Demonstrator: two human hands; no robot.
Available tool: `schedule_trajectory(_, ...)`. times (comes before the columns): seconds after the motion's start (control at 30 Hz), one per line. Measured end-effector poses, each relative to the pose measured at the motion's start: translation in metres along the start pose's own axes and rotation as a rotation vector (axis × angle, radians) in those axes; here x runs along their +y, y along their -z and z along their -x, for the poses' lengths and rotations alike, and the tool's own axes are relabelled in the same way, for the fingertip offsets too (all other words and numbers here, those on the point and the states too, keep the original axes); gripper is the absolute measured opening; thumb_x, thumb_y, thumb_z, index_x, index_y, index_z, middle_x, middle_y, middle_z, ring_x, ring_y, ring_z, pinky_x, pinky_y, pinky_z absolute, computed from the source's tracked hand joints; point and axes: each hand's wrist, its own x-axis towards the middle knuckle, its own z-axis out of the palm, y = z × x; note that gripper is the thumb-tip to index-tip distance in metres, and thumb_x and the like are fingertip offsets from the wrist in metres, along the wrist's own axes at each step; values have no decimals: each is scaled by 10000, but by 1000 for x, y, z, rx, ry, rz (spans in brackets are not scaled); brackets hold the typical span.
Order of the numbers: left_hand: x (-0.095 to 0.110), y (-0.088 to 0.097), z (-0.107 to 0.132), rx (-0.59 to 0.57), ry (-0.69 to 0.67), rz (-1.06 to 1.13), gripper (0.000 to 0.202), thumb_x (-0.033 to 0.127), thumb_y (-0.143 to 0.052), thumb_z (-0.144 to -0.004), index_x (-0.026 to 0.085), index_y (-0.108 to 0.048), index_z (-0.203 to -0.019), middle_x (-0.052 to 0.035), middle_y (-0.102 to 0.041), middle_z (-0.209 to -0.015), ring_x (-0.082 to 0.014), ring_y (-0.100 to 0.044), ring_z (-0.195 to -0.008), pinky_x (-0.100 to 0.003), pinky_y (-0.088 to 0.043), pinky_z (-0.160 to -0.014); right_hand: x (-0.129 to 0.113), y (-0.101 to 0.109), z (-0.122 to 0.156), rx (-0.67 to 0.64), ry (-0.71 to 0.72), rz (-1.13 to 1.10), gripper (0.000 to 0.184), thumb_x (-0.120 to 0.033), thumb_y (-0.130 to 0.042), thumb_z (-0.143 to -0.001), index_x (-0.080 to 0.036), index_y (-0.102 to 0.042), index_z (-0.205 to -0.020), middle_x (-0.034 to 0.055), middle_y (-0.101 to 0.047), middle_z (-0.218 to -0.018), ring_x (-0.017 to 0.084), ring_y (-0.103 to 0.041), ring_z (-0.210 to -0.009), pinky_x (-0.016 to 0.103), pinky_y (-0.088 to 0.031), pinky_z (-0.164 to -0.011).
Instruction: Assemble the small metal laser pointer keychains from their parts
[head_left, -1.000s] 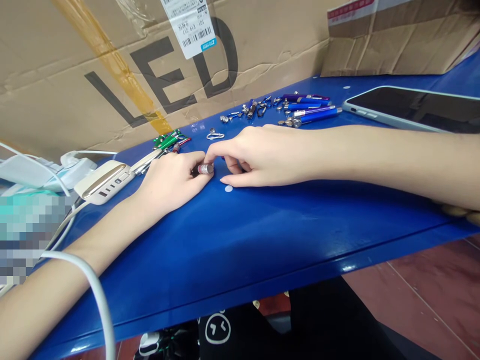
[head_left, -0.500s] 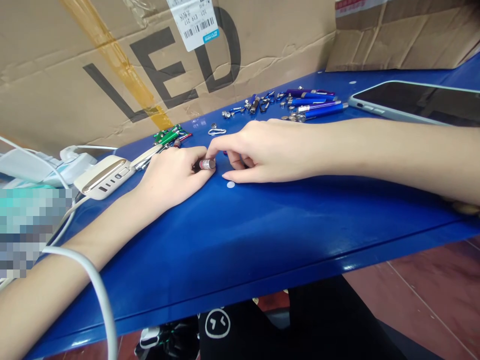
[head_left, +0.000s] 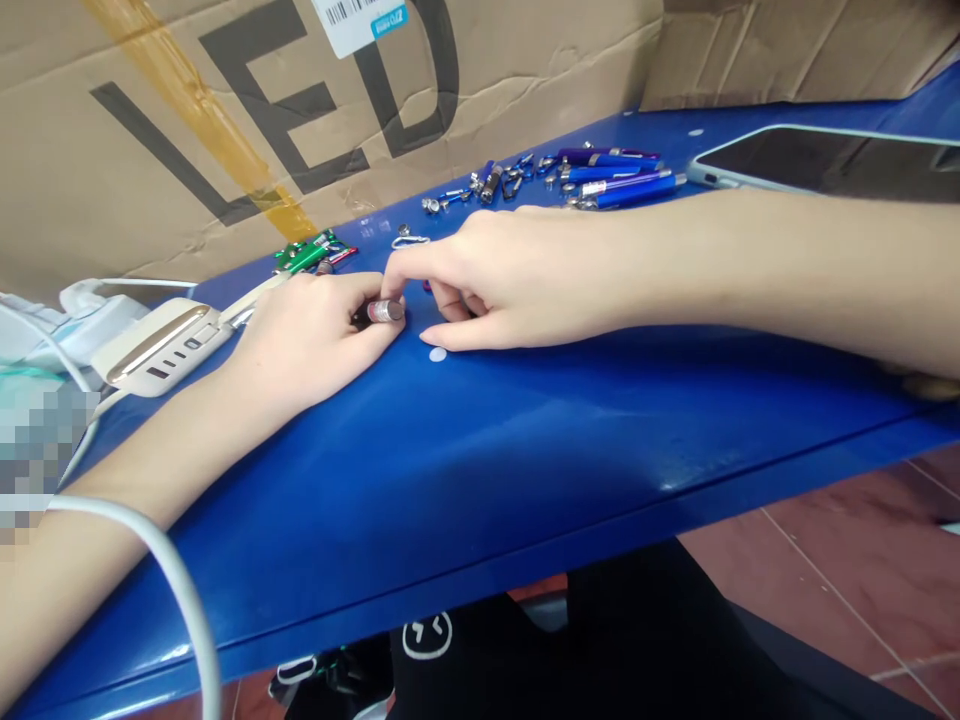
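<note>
My left hand (head_left: 304,335) rests on the blue table, its fingers closed around a small black cylinder with a silver end, like a mini flashlight (head_left: 385,311). Only that silver end and a bit of the dark body show. From the right, my right hand (head_left: 502,280) reaches over, its index fingertip against the left hand's fingers beside the cylinder. The right thumb is stretched out apart from the index finger, and the other fingers curl under. Something small and purple (head_left: 427,286) peeks out by the curled fingers. Just behind lies a silver carabiner clip (head_left: 410,241).
Green metal pieces (head_left: 311,252) lie behind my left hand. Several blue and purple pens (head_left: 626,180) with small metal parts are farther back, near a phone (head_left: 825,160). A white-and-gold device (head_left: 161,345) sits left, a white cable (head_left: 176,560) crosses my forearm, and a cardboard box (head_left: 300,120) stands behind.
The camera view has shifted, so everything appears a little farther left and higher. Both hands keep nearly the same pose, with the left still around the mini flashlight.
</note>
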Motion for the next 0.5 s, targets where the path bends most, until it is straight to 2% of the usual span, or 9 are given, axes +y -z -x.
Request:
schedule_trajectory(0.13, 0, 1, 1, -8, -28, 10, 341, 391, -322, -764, 189, -594, -810, -12, -569, -617, -182, -548, -636, -249, -366, -585, 1, 0, -1, -9, 25, 5, 377, -312, -487, -804, -180, -487, -1158, -50, -583, -695, 87, -548, -657, 218, -374, -611)
schedule_trajectory(0.23, 0, 1, 1, -10, -31, 31, 336, 394, -344, -766, 173, -592, -820, -19, -581, -663, -185, -545, -661, -246, -360, -593, 0, 0, -1, -11, 0, 5, 399, -334, -527, -797, -203, -482, -1171, -25, -604, -742, 123, -570, -726, 239, -391, -641)
schedule_trajectory(0.4, 0, 1, 1, -11, 10, 31, 328, 407, -343, -759, 192, -583, -816, -12, -583, -679, -186, -544, -686, -246, -351, -616, -1, -1, -1, -12, -35, 4, 383, -353, -490, -816, -245, -480, -1183, -55, -596, -718, 104, -578, -756, 229, -374, -632)
schedule_trajectory(0.5, 1, 2, 2, -14, 7, 28, 333, 408, -339, -758, 189, -583, -814, -16, -582, -691, -193, -544, -697, -243, -335, -600, 0, -1, -1, 3, -43, -19, 389, -361, -527, -792, -267, -502, -1169, -55, -601, -701, 101, -585, -761, 213, -385, -620)
